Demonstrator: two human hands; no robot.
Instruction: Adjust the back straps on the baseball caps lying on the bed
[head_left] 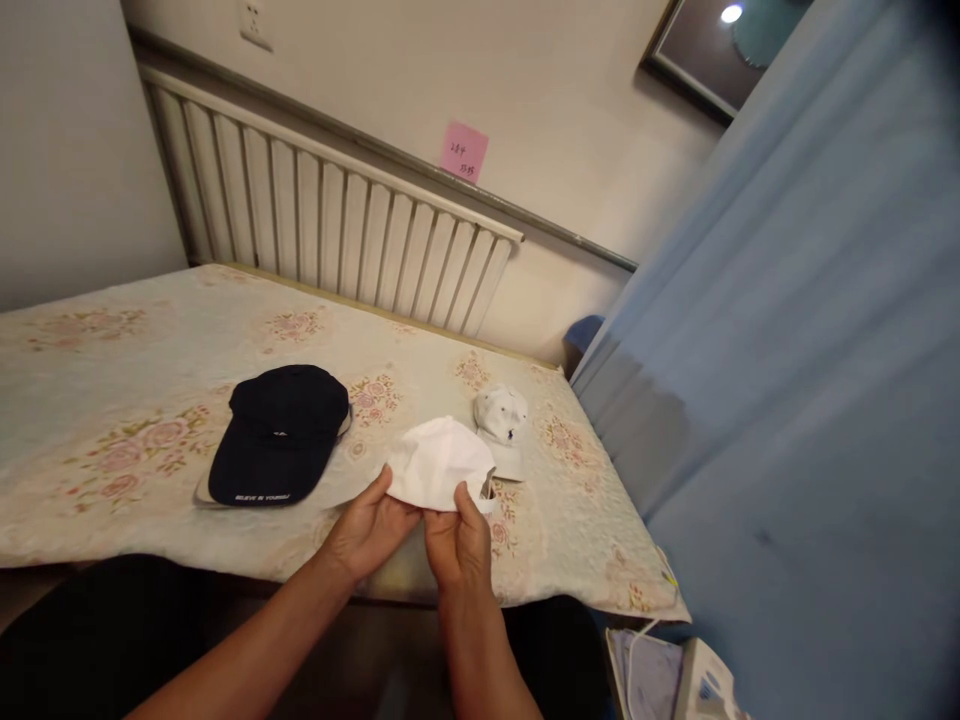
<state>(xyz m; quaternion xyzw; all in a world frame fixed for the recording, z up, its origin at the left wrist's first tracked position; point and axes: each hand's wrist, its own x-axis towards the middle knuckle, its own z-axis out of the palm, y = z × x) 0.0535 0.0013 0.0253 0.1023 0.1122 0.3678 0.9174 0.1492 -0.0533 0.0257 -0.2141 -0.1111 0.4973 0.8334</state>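
Both of my hands hold a white cap (439, 462) just above the near edge of the bed-like surface. My left hand (371, 528) grips its left lower edge, thumb on top and fingers underneath. My right hand (459, 535) pinches the lower edge further right, beside the cap's strap opening. A dark navy cap (289, 425) with white lettering on its brim lies to the left, a pale edge showing under it. Behind the held cap, to the right, rests a second white cap (501, 418) with a small dark emblem, its brim toward me.
A flowered cover (169, 365) spreads over the surface. Along the far wall stand a radiator (322, 205) and a pink note (464, 152). A blue curtain (780, 380) hangs at the right, with a white box (705, 685) and a cable low beside it.
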